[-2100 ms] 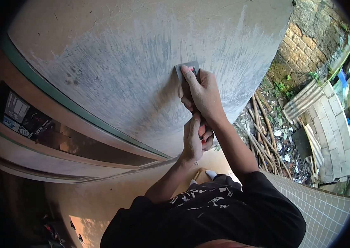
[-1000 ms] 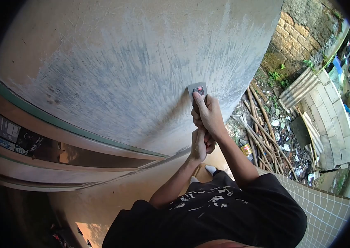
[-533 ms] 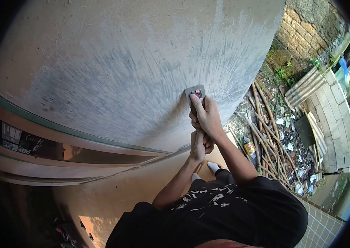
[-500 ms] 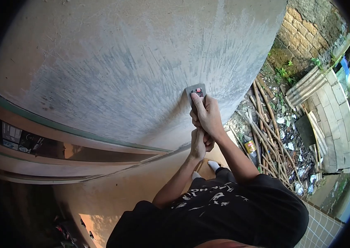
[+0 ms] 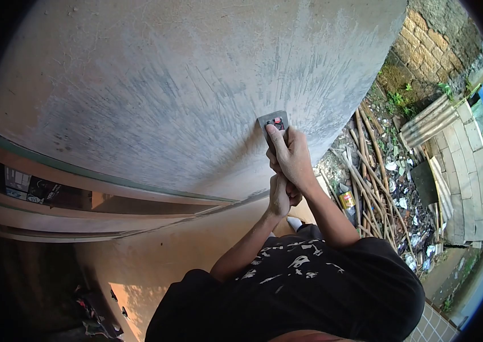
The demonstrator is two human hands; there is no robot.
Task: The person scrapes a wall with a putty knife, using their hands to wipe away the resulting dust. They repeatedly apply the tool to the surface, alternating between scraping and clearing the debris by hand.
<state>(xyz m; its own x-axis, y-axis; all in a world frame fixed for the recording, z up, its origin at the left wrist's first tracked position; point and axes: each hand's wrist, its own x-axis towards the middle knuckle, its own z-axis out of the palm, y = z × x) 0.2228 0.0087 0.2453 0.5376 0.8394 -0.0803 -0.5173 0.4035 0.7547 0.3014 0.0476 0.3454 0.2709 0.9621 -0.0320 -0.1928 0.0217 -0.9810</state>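
A scraper [image 5: 265, 121] with a flat, wide grey blade rests with its front edge at the scratched, grey-streaked wall [image 5: 190, 108]. My right hand [image 5: 294, 155] is wrapped around its upper handle, thumb pressed near a red and black label at the blade's base. Just below, my left hand [image 5: 279, 198] is closed around the lower end of the handle, with its fingers curled in. Most of the handle is hidden by both hands. A shadow of the hands and tool falls across the wall to the left.
Left of me, a green-edged ledge opening [image 5: 76, 199] holds a dark box [image 5: 27, 185]. Beyond the wall's right edge lie bamboo poles [image 5: 367, 171], scattered rubbish and a yellow packet [image 5: 347, 199]. A corrugated sheet [image 5: 429, 122] and a block wall [image 5: 466, 176] stand farther right.
The view has shifted slightly. The scraper and both hands appear a little higher and to the right, still together, with the same grip and the blade still at the wall.
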